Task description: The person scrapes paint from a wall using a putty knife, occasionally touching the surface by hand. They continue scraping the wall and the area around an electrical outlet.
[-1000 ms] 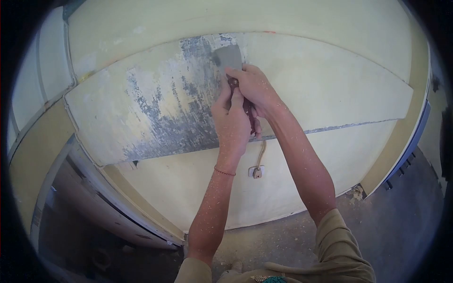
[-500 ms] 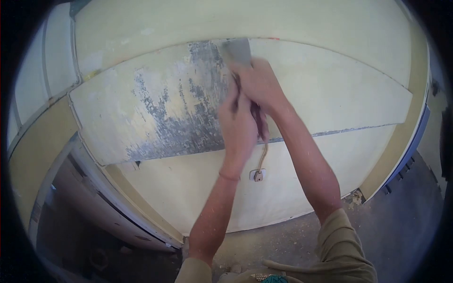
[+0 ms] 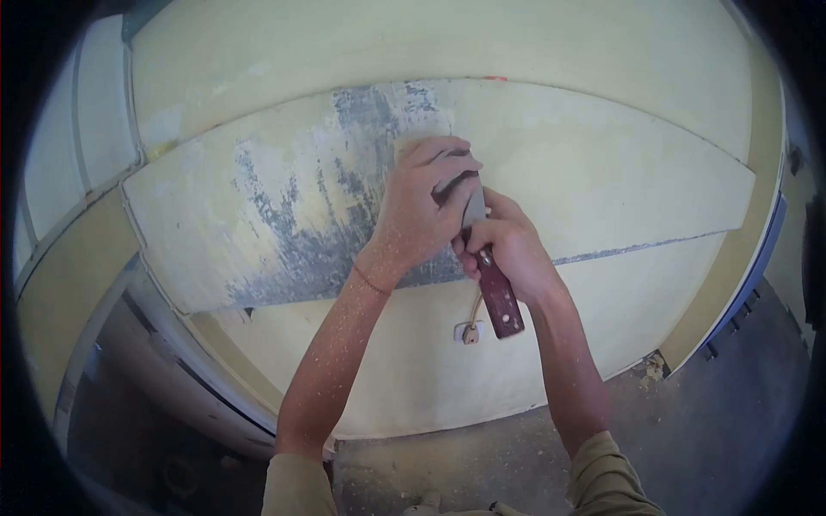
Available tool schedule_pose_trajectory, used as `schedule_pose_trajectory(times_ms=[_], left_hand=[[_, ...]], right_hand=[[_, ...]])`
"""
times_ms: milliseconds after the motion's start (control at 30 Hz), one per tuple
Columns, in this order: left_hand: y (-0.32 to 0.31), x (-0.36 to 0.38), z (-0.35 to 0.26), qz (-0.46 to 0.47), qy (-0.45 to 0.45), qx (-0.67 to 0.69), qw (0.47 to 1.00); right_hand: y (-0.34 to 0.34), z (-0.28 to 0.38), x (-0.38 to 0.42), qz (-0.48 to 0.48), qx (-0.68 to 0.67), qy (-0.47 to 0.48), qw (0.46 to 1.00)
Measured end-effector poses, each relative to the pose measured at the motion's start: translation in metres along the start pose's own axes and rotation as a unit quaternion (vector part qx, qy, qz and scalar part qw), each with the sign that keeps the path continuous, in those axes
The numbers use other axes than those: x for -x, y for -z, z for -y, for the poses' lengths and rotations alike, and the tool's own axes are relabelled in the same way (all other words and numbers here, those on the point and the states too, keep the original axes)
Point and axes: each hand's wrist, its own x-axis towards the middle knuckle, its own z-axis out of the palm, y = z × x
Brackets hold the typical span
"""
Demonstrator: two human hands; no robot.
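My right hand is closed around a scraper where its dark red, riveted handle meets the grey blade. The handle's end points down toward me. Higher up, my left hand has its fingers curled over the blade, the thumb lying against it. Most of the blade, including its edge, is hidden behind those fingers. Both hands are in front of a long, cream-painted panel. On its left half the paint is scraped in patches, baring a dark grey surface. Pale flecks dot my left forearm.
Below the panel, a plug with a cord sits in a wall socket. A doorway frame runs along the lower left. Crumbs of paint lie on the floor. A blue-edged piece stands at the right.
The scraper has come down from the panel's top edge. My left hand has shifted from the handle area up onto the blade, and the handle now shows. Bare grey marks show where the blade was.
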Motion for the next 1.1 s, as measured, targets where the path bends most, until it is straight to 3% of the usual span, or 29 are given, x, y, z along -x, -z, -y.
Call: schedule_pose_trajectory(times_ms=[67, 133, 233, 267, 333, 367, 433, 467, 567, 667, 700, 733, 767, 833, 867, 933, 1067, 1100], left_hand=[[0.004, 0.000, -0.002, -0.001, -0.018, -0.009, 1.000], [0.013, 0.001, 0.000, 0.055, 0.244, 0.211, 0.945], [0.024, 0.004, 0.013, 0.034, 0.304, 0.225, 0.925], [0.028, 0.004, 0.020, 0.035, 0.304, 0.225, 0.925], [0.033, 0.004, 0.033, -0.059, 0.297, 0.221, 0.927], [0.036, 0.005, 0.039, -0.058, 0.298, 0.222, 0.927], [0.040, 0.008, 0.047, 0.030, 0.297, 0.303, 0.905], [0.040, 0.009, 0.046, 0.036, 0.296, 0.304, 0.905], [0.039, 0.011, 0.037, 0.017, 0.305, 0.285, 0.909], [0.038, 0.009, 0.037, -0.006, 0.242, 0.100, 0.965], [0.040, 0.008, 0.040, -0.014, 0.103, -0.039, 0.994], [0.044, 0.007, 0.044, -0.023, -0.042, -0.176, 0.983], [0.050, 0.006, 0.049, -0.021, -0.046, -0.177, 0.983], [0.064, 0.006, 0.059, 0.190, -0.169, -0.085, 0.963], [0.063, 0.006, 0.056, 0.192, -0.171, -0.086, 0.962], [0.058, 0.003, 0.046, 0.273, -0.176, -0.204, 0.924], [0.045, -0.008, 0.071, 0.183, -0.186, -0.136, 0.956], [0.043, -0.010, 0.077, 0.163, -0.226, -0.151, 0.948]], right_hand=[[0.001, -0.001, 0.008, 0.019, -0.002, 0.012, 1.000], [-0.003, -0.006, 0.019, 0.051, -0.029, -0.013, 0.998], [-0.018, -0.021, 0.043, -0.004, -0.051, -0.012, 0.999], [-0.020, -0.030, 0.054, -0.003, -0.051, -0.012, 0.999], [-0.022, -0.050, 0.076, 0.000, -0.063, -0.022, 0.998], [-0.026, -0.060, 0.081, -0.002, -0.064, -0.024, 0.998], [-0.030, -0.082, 0.087, -0.068, -0.067, 0.016, 0.995], [-0.036, -0.088, 0.085, -0.105, -0.070, 0.037, 0.991], [-0.041, -0.087, 0.068, -0.097, -0.049, 0.053, 0.993], [-0.045, -0.085, 0.048, -0.122, -0.086, 0.093, 0.984], [-0.046, -0.084, 0.043, -0.126, -0.089, 0.095, 0.983], [-0.046, -0.082, 0.037, -0.139, -0.070, 0.103, 0.982], [-0.047, -0.080, 0.032, -0.151, -0.051, 0.110, 0.981], [-0.046, -0.078, 0.022, -0.144, -0.037, 0.110, 0.983], [-0.045, -0.078, 0.017, -0.137, -0.018, 0.107, 0.985], [-0.047, -0.076, 0.011, -0.135, -0.026, 0.107, 0.985], [-0.056, -0.067, 0.006, -0.137, -0.067, 0.091, 0.984], [-0.059, -0.062, 0.005, -0.136, -0.068, 0.091, 0.984]])
